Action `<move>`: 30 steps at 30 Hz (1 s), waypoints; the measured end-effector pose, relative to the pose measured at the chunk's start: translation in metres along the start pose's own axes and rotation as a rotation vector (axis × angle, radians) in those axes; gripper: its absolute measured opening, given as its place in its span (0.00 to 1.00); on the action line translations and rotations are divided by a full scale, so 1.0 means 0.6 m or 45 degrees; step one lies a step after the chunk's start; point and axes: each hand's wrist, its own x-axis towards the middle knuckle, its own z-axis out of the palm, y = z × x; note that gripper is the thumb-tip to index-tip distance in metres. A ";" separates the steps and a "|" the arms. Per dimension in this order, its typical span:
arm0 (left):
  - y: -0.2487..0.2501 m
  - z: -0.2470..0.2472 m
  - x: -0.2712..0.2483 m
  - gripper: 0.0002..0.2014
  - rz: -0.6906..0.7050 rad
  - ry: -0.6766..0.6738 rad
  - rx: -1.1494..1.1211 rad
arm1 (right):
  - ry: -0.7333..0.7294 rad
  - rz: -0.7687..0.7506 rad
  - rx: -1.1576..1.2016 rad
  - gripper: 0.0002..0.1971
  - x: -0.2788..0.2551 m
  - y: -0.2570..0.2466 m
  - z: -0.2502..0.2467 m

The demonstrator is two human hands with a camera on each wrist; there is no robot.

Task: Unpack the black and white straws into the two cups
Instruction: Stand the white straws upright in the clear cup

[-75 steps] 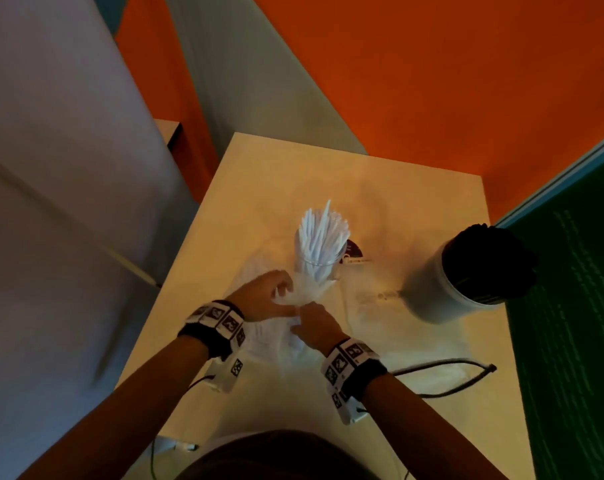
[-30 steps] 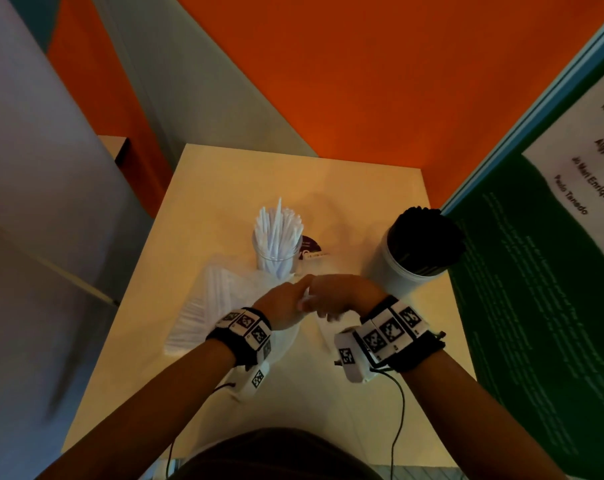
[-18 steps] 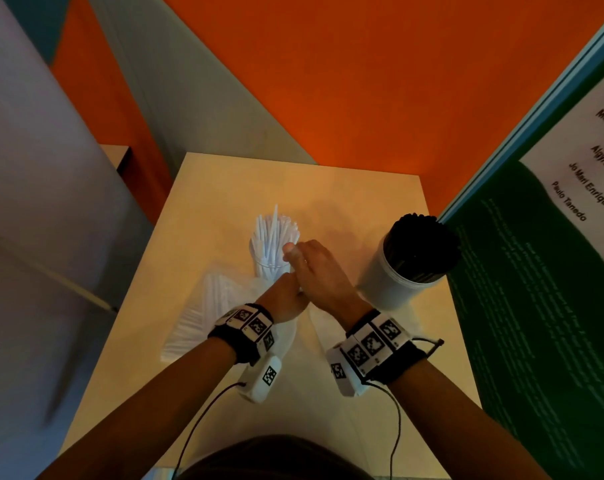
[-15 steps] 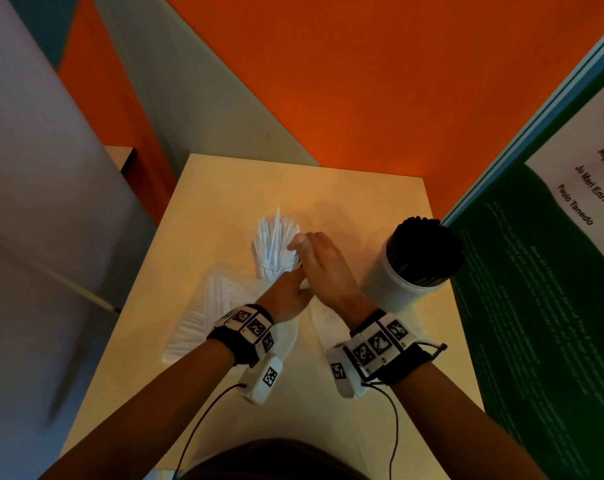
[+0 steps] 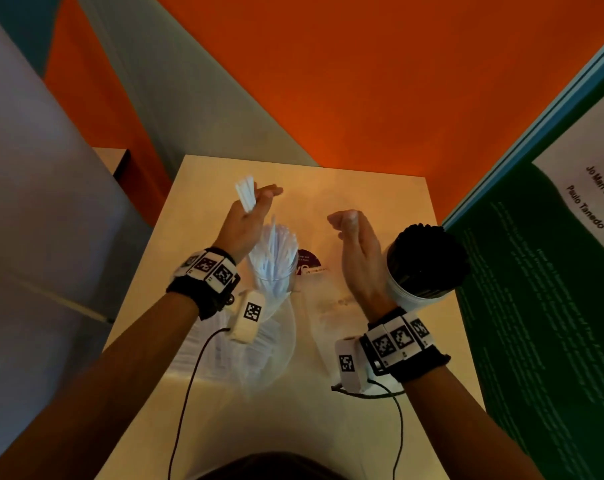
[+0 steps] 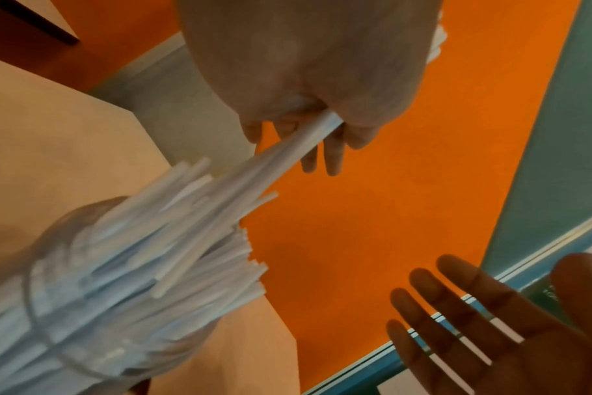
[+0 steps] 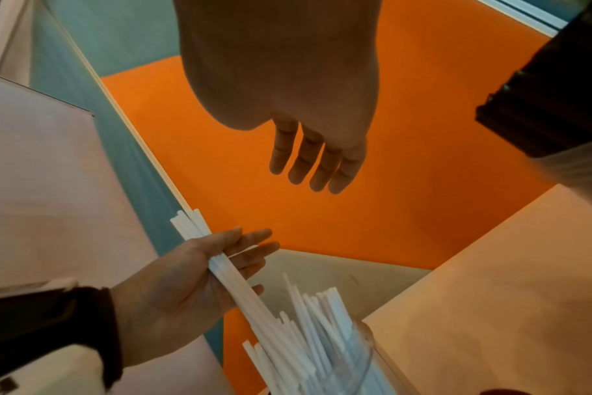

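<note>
My left hand [image 5: 248,216] is raised over the clear cup [image 5: 276,275] and grips a small bundle of white straws [image 5: 245,192]. In the right wrist view the bundle [image 7: 220,264] lies across the left palm [image 7: 173,288], its lower ends among the white straws standing in the cup [image 7: 358,363]. My right hand [image 5: 354,233] hovers empty with relaxed fingers between the two cups. To its right stands the white cup [image 5: 406,299], packed with black straws [image 5: 426,258]. In the left wrist view the held straws [image 6: 308,133] slant down toward the cup [image 6: 51,307].
A clear plastic bag [image 5: 259,344] with more white straws lies on the beige table [image 5: 380,188] under my left wrist. A round dark sticker [image 5: 309,259] sits behind the clear cup. A green board [image 5: 535,306] stands along the right edge; orange wall behind.
Both hands have risen from the bag area and moved apart. The left hand now holds a straw bundle high above the clear cup. The right hand has drawn back to the right, empty.
</note>
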 end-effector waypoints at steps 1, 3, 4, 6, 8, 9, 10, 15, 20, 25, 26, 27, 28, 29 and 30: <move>-0.011 0.002 0.003 0.16 -0.018 -0.007 0.017 | -0.006 0.008 -0.009 0.33 0.000 0.008 0.002; -0.032 0.006 0.006 0.18 -0.066 -0.026 0.054 | -0.030 0.024 -0.040 0.29 0.000 0.027 0.007; -0.042 0.006 0.007 0.20 -0.088 -0.039 0.060 | -0.051 0.043 -0.057 0.27 -0.001 0.037 0.011; -0.063 0.002 0.010 0.27 -0.147 -0.076 0.063 | -0.112 0.094 -0.079 0.24 -0.003 0.056 0.019; -0.083 -0.012 0.010 0.37 -0.235 -0.145 0.098 | -0.225 0.158 -0.090 0.24 -0.006 0.077 0.030; -0.093 -0.023 0.009 0.43 -0.269 -0.198 0.090 | -0.299 0.191 -0.093 0.27 -0.007 0.087 0.037; -0.104 -0.034 0.006 0.48 -0.286 -0.255 0.076 | -0.374 0.222 -0.094 0.30 -0.007 0.096 0.043; -0.158 -0.077 -0.019 0.69 -0.429 -0.488 0.332 | -0.687 0.431 -0.155 0.62 0.010 0.122 0.079; -0.184 -0.065 -0.027 0.71 -0.364 -0.584 0.474 | -0.828 0.331 -0.424 0.67 0.040 0.131 0.135; -0.185 -0.052 -0.022 0.60 -0.208 -0.511 0.174 | -0.878 -0.067 -0.557 0.57 0.056 0.118 0.184; -0.186 -0.051 -0.023 0.56 -0.175 -0.491 0.165 | -0.879 -0.097 -0.541 0.54 0.054 0.118 0.192; -0.188 -0.051 -0.024 0.51 -0.149 -0.478 0.143 | -0.877 -0.107 -0.517 0.51 0.050 0.118 0.201; -0.191 -0.052 -0.024 0.46 -0.142 -0.481 0.102 | -0.868 -0.095 -0.478 0.47 0.044 0.119 0.207; -0.195 -0.053 -0.024 0.42 -0.168 -0.492 0.060 | -0.854 -0.081 -0.419 0.41 0.038 0.121 0.214; -0.199 -0.054 -0.025 0.40 -0.212 -0.499 0.026 | -0.829 -0.098 -0.360 0.34 0.033 0.122 0.219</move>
